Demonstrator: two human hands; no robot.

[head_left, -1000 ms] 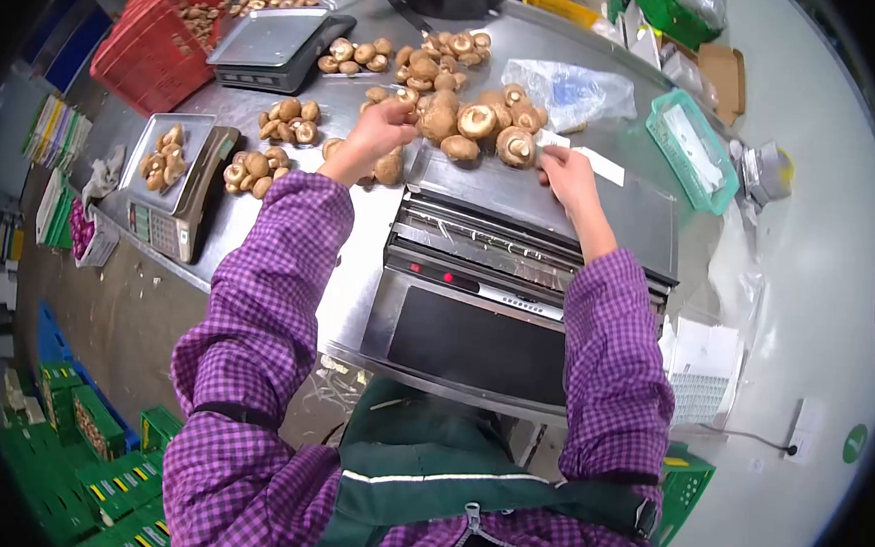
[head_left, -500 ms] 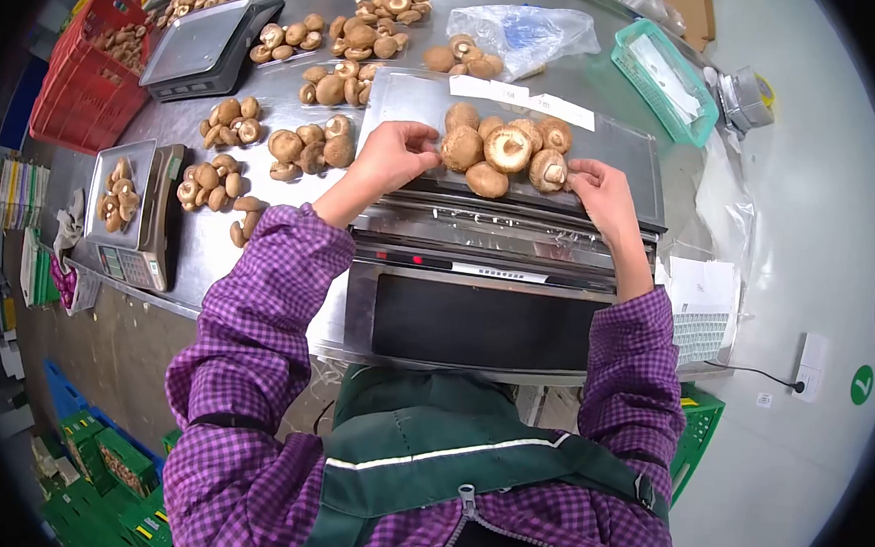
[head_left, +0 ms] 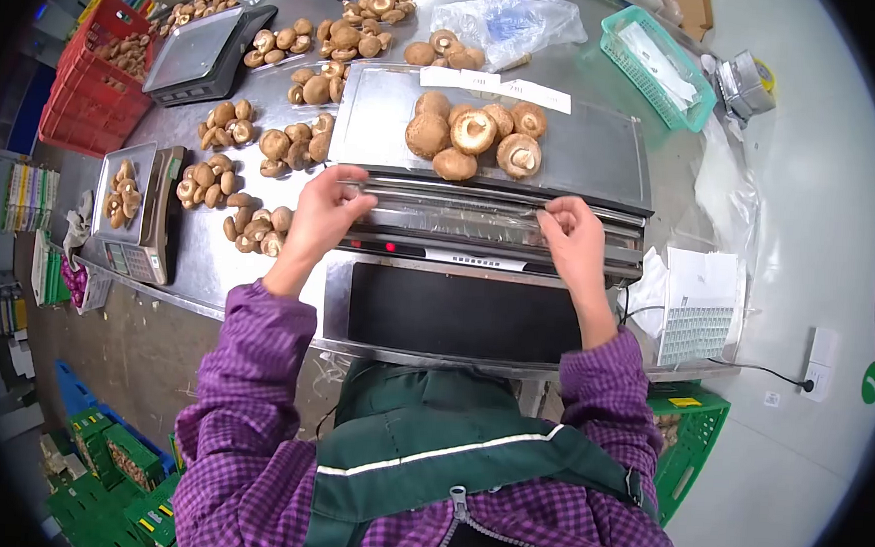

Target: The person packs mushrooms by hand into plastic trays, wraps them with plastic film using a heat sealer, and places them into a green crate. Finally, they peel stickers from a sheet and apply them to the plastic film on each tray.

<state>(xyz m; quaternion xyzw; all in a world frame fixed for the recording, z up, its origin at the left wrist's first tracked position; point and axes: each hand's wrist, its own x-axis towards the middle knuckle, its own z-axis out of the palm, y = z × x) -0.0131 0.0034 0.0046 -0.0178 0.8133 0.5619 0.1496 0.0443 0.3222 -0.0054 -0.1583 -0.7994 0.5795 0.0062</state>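
Note:
My left hand (head_left: 329,214) is closed in a pinch at the left end of a strip of clear plastic film (head_left: 451,220). At the film's right end, my right hand (head_left: 574,244) pinches too, thumb against fingers. The film lies across the front slot of a metal wrapping machine (head_left: 616,222), and its exact edge is hard to make out. Just behind both hands, a cluster of shiitake mushrooms (head_left: 474,131) rests on the machine's flat top (head_left: 595,153), touched by neither hand. One mushroom shows its pale underside and stem.
Several mushroom piles (head_left: 211,181) stand to the left. A scale (head_left: 139,245) holds more mushrooms, with a second scale (head_left: 195,53) behind it. A red crate (head_left: 87,102) stands far left. A crumpled plastic bag (head_left: 513,27) and a green basket (head_left: 703,109) are at the back.
Both hands have left the mushroom cluster and come toward me to the machine's front slot, where they now pinch the film. The cluster stays on the machine top. The view has shifted slightly.

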